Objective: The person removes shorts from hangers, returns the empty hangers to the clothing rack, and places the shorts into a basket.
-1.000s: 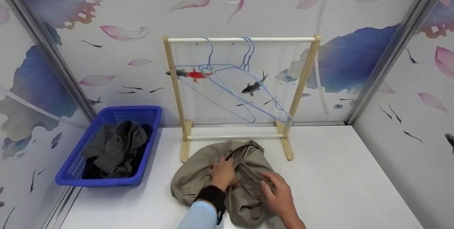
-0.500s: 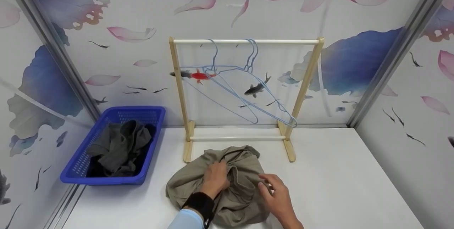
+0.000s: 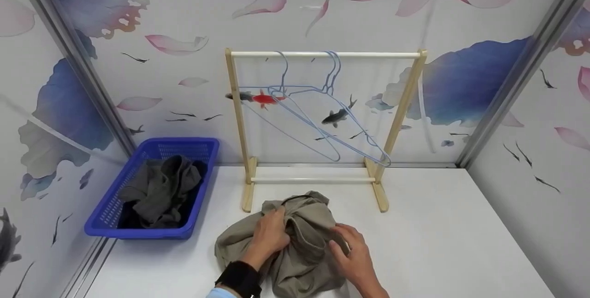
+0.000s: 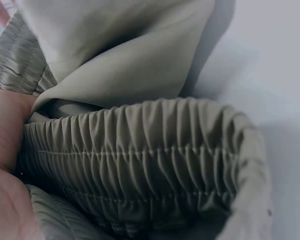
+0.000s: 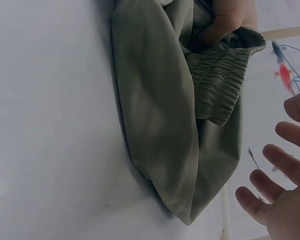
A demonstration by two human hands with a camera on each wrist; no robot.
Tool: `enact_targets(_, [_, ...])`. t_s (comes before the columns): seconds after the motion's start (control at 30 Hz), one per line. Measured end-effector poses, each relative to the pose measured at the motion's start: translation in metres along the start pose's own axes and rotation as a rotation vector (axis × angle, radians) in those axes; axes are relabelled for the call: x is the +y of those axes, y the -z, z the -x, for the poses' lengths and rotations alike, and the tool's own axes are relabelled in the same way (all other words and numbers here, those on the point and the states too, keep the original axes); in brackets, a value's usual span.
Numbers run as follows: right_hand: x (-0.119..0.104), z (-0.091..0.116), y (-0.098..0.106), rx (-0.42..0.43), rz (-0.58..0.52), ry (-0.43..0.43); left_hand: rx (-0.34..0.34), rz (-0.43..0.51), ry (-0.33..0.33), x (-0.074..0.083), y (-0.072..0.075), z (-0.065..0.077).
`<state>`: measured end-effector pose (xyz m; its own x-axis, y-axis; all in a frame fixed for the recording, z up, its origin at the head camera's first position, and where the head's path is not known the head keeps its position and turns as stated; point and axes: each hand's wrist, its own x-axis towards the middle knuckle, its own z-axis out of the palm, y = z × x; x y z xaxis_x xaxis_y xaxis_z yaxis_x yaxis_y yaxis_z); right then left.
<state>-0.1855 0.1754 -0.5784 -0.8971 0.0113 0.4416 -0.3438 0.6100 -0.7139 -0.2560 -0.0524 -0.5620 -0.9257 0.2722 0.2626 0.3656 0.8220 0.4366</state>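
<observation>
A pair of khaki-green pants (image 3: 313, 219) lies bunched on the white table. Their gathered elastic waistband (image 4: 135, 160) fills much of the left wrist view, its opening standing up. My left hand (image 3: 269, 232) grips the pants at the waistband; the fabric hides some of its fingertips. To the right, my right hand (image 3: 355, 254) is beside the cloth with its fingers spread. The right wrist view shows those fingers (image 5: 282, 165) apart from the pants, with nothing in them.
A blue basket (image 3: 94, 231) holding dark grey clothes (image 3: 159, 192) stands to the left. Behind the pants is a wooden rack (image 3: 401, 113) with a white rail, from which blue wire hangers (image 3: 299, 120) hang. Patterned walls enclose the table (image 3: 442, 229).
My left hand has shifted slightly left, drawing the waistband and bunched cloth with it. The waistband opening has turned more upright. My right hand stays near the right edge of the pants.
</observation>
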Motion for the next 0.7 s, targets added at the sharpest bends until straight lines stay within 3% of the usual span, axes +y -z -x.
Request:
enact_targets(0.17, [-0.003, 0.001, -0.003, -0.051, -0.018, -0.018, 0.056, 0.061, 0.014, -0.003, 0.016, 0.006])
enact_targets(0.3, [-0.004, 0.001, -0.007, -0.062, -0.029, -0.012, 0.132, 0.097, -0.011, -0.006, 0.031, 0.010])
enact_targets(0.47, [-0.004, 0.000, -0.013, -0.064, -0.042, 0.006, 0.223, 0.087, -0.038, -0.010, 0.045, 0.011])
enact_targets(0.7, [-0.008, -0.003, -0.019, -0.106, -0.083, 0.014, 0.298, 0.102, -0.034, -0.013, 0.060, 0.015])
